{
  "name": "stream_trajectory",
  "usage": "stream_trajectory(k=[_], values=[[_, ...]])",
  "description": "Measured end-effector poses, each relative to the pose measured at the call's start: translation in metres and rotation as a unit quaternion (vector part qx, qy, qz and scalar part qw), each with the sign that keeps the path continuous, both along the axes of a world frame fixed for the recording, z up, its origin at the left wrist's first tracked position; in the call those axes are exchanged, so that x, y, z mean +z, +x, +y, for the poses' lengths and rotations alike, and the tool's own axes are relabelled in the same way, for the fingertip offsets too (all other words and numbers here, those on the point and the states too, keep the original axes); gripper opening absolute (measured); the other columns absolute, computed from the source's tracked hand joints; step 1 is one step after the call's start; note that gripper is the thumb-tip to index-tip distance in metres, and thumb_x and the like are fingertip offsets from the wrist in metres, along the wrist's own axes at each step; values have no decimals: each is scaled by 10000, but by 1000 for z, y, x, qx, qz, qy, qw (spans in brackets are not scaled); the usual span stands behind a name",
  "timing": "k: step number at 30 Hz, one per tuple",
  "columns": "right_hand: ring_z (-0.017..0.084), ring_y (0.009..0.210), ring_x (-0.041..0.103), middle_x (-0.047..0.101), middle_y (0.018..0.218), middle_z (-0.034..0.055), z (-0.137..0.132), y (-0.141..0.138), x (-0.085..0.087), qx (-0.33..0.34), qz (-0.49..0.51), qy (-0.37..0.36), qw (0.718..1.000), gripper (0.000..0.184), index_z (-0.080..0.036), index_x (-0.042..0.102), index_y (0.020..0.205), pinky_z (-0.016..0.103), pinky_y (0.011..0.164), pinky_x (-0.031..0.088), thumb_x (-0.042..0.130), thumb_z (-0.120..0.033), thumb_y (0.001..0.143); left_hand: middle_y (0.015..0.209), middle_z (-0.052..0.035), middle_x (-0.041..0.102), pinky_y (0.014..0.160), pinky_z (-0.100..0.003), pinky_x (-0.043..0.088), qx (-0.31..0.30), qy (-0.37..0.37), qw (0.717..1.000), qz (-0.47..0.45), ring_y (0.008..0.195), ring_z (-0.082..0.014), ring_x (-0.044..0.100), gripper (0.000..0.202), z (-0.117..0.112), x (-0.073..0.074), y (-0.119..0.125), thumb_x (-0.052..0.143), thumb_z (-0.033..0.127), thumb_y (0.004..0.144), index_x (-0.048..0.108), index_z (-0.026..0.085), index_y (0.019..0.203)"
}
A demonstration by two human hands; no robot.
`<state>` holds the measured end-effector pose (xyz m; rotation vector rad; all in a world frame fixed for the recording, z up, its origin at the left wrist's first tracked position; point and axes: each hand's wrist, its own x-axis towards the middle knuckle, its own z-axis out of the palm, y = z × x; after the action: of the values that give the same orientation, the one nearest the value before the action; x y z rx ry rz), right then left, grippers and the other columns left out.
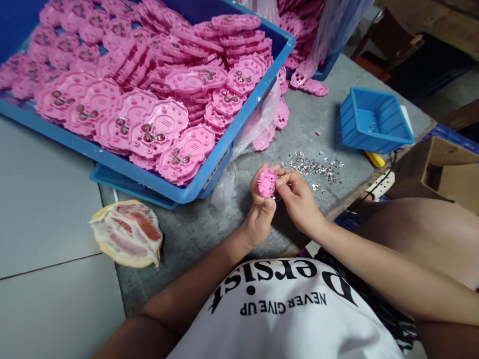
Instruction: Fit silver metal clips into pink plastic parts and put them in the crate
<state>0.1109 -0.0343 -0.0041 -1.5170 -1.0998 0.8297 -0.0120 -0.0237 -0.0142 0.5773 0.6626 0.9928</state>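
A pink plastic part [267,183] is held up above the table by my left hand [258,214], its fingers and thumb wrapped round the edges. My right hand [299,197] pinches at the part's right side with thumb and forefinger together; what lies between those fingertips is too small to make out. Just beyond my hands, many small shiny metal pieces [316,167] lie scattered on the grey tabletop [194,234]. Similar pink parts [160,127] fitted with metal pieces fill the large blue crate [194,192] at the upper left.
A small blue bin [374,122] stands at the right, with a yellow-handled object [375,158] beside it. Pink parts [309,85] spill from a plastic bag [333,35] at the back. A cut pomelo [127,233] lies at the left. Below the table's right edge is a cardboard box [419,174].
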Motion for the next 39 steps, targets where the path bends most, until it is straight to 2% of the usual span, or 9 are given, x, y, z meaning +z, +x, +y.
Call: stream_trajectory(k=[6, 14, 19, 24, 27, 31, 34, 36, 39], values=[[259, 1220, 558, 627, 1086, 73, 1, 7, 1, -8, 14, 0, 1000, 115, -259, 600, 824, 458, 1094, 405, 640, -343, 890, 1446, -48, 626, 1263, -441, 360, 9, 31, 999, -39, 1458, -243, 508, 647, 8, 11, 12, 650, 235, 845, 453, 325, 1454], [242, 1072, 628, 693, 1093, 66, 18, 50, 6, -81, 25, -8, 996, 71, -245, 604, 804, 410, 956, 478, 667, -272, 788, 1158, -44, 725, 1008, -490, 576, -13, -9, 1000, 11, 1100, -262, 745, 446, 12, 12, 7, 708, 148, 787, 503, 257, 1168], [222, 819, 591, 701, 900, 54, 28, 86, 13, -65, -189, -43, 979, 30, -243, 625, 828, 393, 790, 465, 627, -273, 825, 1091, -44, 744, 966, -480, 608, 21, 11, 999, 46, 1127, -282, 742, 401, 13, 13, 7, 681, 140, 791, 500, 253, 1130], [291, 861, 546, 688, 845, 121, 31, 95, 10, 28, -463, -43, 885, 105, -228, 647, 750, 455, 817, 420, 596, -184, 831, 1122, -58, 754, 966, -482, 615, 53, -1, 997, 62, 1148, -296, 737, 416, 15, 14, 6, 693, 139, 784, 509, 243, 1142], [284, 810, 530, 670, 780, 121, 34, 93, 5, 58, -494, -62, 865, 160, -226, 659, 714, 450, 795, 409, 582, -175, 844, 1119, -62, 761, 944, -469, 623, 59, -20, 996, 66, 1099, -284, 755, 432, 16, 14, 5, 700, 137, 776, 514, 232, 1154], [244, 724, 551, 682, 710, 76, 37, 103, 22, 54, -449, -117, 884, 116, -233, 696, 701, 390, 722, 405, 645, -208, 801, 1093, -58, 771, 943, -447, 622, 51, -14, 996, 66, 1090, -267, 756, 391, 16, 14, 4, 681, 123, 777, 530, 227, 1123], [187, 594, 557, 683, 630, 21, 19, 118, 46, 220, -297, -241, 898, 120, -231, 725, 692, 332, 615, 405, 688, -291, 788, 1083, -60, 773, 895, -428, 632, 43, -2, 997, 66, 1011, -250, 769, 373, 17, 11, 4, 679, 132, 776, 539, 219, 1111], [190, 653, 636, 738, 703, 30, -7, 126, 55, 407, -153, -324, 840, 181, -216, 763, 733, 311, 629, 454, 689, -351, 830, 1082, -62, 773, 845, -408, 636, 39, 1, 997, 67, 934, -233, 774, 373, 17, 9, 4, 683, 146, 778, 543, 212, 1117], [193, 699, 694, 769, 779, 49, -59, 133, 48, 527, -34, -419, 739, 196, -188, 803, 889, 306, 655, 502, 709, -357, 857, 1093, -66, 769, 766, -362, 628, 45, 3, 996, 76, 849, -209, 765, 374, 18, 7, 4, 684, 166, 777, 550, 200, 1125]])
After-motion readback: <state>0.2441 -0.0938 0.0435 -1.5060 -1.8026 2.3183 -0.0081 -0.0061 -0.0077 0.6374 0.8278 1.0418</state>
